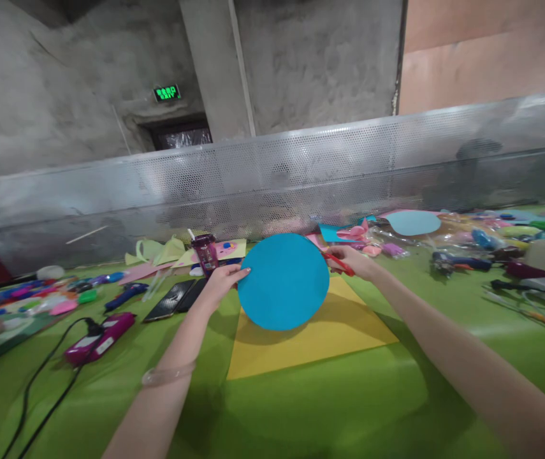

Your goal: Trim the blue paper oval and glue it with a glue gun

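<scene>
Green plastic sheeting [301,408] covers the worktable, which is backed by a perforated metal barrier [329,172] and bare concrete walls. Containers are few: a dark purple bottle [205,252] with a white straw stands upright behind the left hand, its contents not discernible, and clear plastic bags [449,239] at the far right appear to hold small coloured craft pieces, though blur prevents identification. A blue paper disc [284,282], uniformly coloured and nearly circular with a clean edge, is held tilted up above a yellow paper sheet [320,338] that lies flat on the table. The left hand [222,280] pinches the disc's left edge, thumb in front, fingers behind. The right hand [356,260] is closed on red-handled scissors [338,261], whose tip meets the disc's upper right edge. Two black phones [176,299] lie just left of the left hand; a magenta glue gun [102,341] with a black cord rests farther left. A second, paler blue disc [413,223] lies near the barrier.
</scene>
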Available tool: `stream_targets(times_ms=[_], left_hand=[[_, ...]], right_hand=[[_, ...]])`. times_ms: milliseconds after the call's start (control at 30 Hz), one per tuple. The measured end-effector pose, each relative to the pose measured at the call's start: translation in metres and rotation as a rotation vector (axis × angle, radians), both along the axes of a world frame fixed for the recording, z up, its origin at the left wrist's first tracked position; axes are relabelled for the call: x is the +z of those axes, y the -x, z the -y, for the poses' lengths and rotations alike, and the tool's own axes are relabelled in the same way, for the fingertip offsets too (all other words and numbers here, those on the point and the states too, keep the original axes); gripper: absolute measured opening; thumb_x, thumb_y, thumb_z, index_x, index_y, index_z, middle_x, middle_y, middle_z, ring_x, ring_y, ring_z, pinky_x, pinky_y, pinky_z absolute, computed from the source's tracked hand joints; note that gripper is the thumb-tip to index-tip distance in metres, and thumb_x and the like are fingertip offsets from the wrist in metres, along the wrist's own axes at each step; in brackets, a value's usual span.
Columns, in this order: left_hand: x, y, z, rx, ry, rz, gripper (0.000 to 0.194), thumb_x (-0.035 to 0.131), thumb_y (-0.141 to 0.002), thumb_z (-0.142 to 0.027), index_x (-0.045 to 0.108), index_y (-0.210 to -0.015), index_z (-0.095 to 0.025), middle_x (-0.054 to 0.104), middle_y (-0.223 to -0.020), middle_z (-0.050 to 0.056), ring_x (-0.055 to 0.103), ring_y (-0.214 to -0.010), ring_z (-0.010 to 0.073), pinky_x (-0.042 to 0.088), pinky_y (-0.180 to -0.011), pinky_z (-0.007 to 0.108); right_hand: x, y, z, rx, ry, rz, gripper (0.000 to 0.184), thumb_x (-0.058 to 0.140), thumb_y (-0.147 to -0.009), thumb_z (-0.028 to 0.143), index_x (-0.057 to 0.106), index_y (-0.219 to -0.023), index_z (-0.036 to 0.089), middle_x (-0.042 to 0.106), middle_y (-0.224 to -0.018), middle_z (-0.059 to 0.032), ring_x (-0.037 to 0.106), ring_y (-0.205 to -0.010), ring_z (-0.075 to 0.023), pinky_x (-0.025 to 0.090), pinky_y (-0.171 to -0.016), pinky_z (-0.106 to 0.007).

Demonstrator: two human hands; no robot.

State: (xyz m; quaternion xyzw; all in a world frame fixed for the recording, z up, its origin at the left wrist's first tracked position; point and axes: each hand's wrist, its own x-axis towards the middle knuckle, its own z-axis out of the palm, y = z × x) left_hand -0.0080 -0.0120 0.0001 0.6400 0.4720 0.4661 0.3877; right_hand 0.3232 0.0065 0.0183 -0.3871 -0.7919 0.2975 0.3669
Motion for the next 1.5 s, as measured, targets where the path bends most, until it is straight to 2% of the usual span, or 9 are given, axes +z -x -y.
stream_targets(times_ms=[500,700,967,1267,1500], left_hand=[[0.000,0.001,-0.001,0.014,0.032,0.006,0.043,0.068,-0.058,-0.051,0.066,-0.082,-0.015,0.068,-0.087,0.008,0.061,-0.078,0.0221,0.047,-0.069,0.032],[0.000,0.000,-0.001,0.027,0.019,-0.020,0.047,0.067,-0.058,-0.053,0.066,-0.083,-0.014,0.068,-0.086,0.009,0.061,-0.080,0.0234,0.048,-0.070,0.033],[0.000,0.000,-0.001,0.017,0.030,0.006,0.043,0.069,-0.058,-0.050,0.067,-0.083,-0.015,0.068,-0.086,0.008,0.061,-0.079,0.0232,0.047,-0.071,0.033],[0.002,-0.001,0.003,0.024,0.029,-0.003,0.040,0.068,-0.061,-0.048,0.066,-0.083,-0.015,0.068,-0.087,0.008,0.060,-0.080,0.0222,0.047,-0.073,0.033],[0.002,-0.001,0.002,0.030,0.024,-0.051,0.043,0.067,-0.060,-0.052,0.066,-0.080,-0.014,0.068,-0.081,0.007,0.060,-0.075,0.0210,0.046,-0.069,0.031]], right_hand=[[-0.002,-0.002,-0.004,0.009,0.014,0.003,0.029,0.059,-0.069,0.043,0.056,-0.078,0.016,0.050,-0.062,0.0010,0.046,-0.053,-0.0101,0.040,-0.054,-0.025],[0.001,-0.002,-0.002,0.023,-0.012,0.008,0.028,0.056,-0.071,0.044,0.056,-0.074,0.016,0.047,-0.058,0.0021,0.043,-0.051,-0.0091,0.038,-0.052,-0.024],[0.000,-0.001,-0.001,-0.002,0.033,-0.041,0.027,0.059,-0.067,0.044,0.057,-0.069,0.016,0.048,-0.054,0.0023,0.043,-0.048,-0.0094,0.039,-0.051,-0.025],[0.005,-0.001,0.006,0.034,0.128,-0.060,0.022,0.059,-0.071,0.037,0.054,-0.077,0.016,0.049,-0.064,0.0018,0.045,-0.052,-0.0082,0.039,-0.054,-0.023],[0.004,-0.002,0.005,0.032,0.103,-0.018,0.024,0.059,-0.072,0.038,0.054,-0.080,0.016,0.048,-0.064,0.0021,0.045,-0.053,-0.0089,0.040,-0.056,-0.025]])
